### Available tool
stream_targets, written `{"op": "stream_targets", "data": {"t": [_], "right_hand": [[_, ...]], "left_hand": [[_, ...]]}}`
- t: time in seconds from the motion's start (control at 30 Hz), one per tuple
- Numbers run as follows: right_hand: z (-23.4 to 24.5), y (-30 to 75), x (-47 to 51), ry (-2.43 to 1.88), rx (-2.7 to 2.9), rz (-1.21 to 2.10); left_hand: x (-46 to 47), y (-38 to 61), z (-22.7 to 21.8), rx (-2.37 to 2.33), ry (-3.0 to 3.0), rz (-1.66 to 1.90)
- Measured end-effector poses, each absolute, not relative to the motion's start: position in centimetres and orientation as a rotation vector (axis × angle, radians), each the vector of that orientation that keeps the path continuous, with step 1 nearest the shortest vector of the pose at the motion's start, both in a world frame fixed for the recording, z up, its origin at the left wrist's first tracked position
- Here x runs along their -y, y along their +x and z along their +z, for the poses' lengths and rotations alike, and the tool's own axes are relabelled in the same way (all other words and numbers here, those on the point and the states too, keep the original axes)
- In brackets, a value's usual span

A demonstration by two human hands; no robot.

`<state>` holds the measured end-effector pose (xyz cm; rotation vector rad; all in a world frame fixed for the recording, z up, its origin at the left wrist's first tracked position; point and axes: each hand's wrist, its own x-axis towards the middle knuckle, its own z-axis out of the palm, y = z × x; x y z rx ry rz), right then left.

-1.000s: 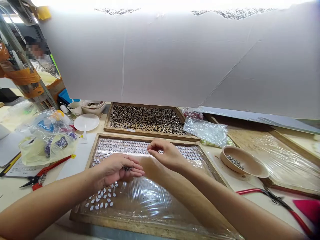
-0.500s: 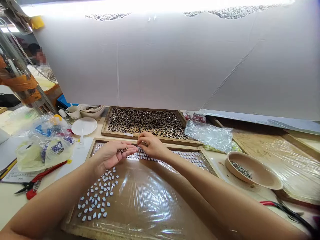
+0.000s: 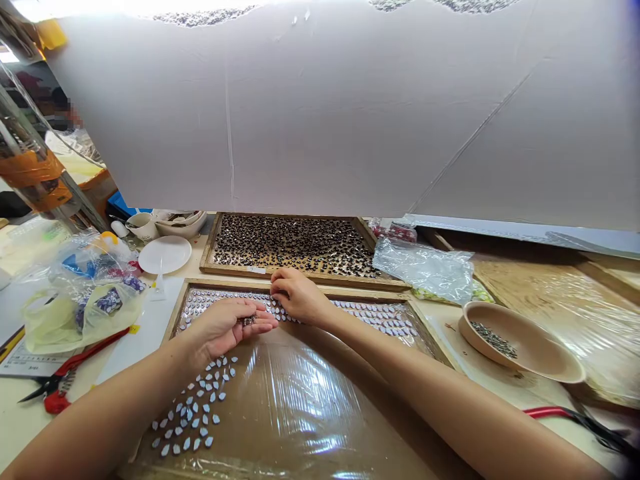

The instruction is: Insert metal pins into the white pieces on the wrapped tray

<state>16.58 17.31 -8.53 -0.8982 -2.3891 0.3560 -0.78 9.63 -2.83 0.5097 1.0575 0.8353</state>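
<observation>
My left hand (image 3: pixel 233 327) is palm up over the wooden-framed tray (image 3: pixel 300 427), with a small heap of tiny metal pieces (image 3: pixel 249 321) resting on its curled fingers. Just to its right, my right hand (image 3: pixel 300 297) is closed in a pinch, fingertips down at the rows of small pale leaf-shaped pieces (image 3: pixel 383 320) along the tray's far side. What the pinch holds, if anything, is hidden behind the fingers. More loose leaf-shaped pieces (image 3: pixel 195 420) are scattered at the tray's left. Shiny clear film covers the tray's surface.
Behind stands another framed tray (image 3: pixel 295 243) dotted with dark pieces. To the right are a tan bowl (image 3: pixel 545 353) of small metal bits and red-handled pliers (image 3: pixel 555 412). Red-handled cutters (image 3: pixel 65 380), plastic bags (image 3: pixel 85 300) and a white plate (image 3: pixel 165 255) lie left.
The camera view has shifted slightly. My right fingers are curled lower over the rows of pieces, and my left hand stays palm up beside them.
</observation>
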Motion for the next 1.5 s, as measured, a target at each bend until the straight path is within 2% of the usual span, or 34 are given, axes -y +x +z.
{"op": "stream_targets", "data": {"t": [0.47,0.8,1.03,1.3,1.5], "right_hand": [[-8.3,16.6,-17.6,-0.891,2.431,0.36],[-3.7,15.8,-13.1,-0.85,2.338,0.591],[-4.1,14.5,-12.0,-1.023,2.359,0.571],[-3.9,14.6,-12.5,-1.128,2.277,0.804],[-3.8,14.5,-12.4,-1.073,2.304,0.801]], "left_hand": [[-9.7,-0.7,-3.4,-1.018,0.483,0.75],[-9.9,-0.9,-3.6,-0.885,0.359,0.818],[-9.8,-0.9,-3.7,-0.878,0.33,0.857],[-9.8,-0.8,-3.8,-0.871,0.34,0.838],[-9.7,-0.9,-3.8,-0.868,0.341,0.85]]}}
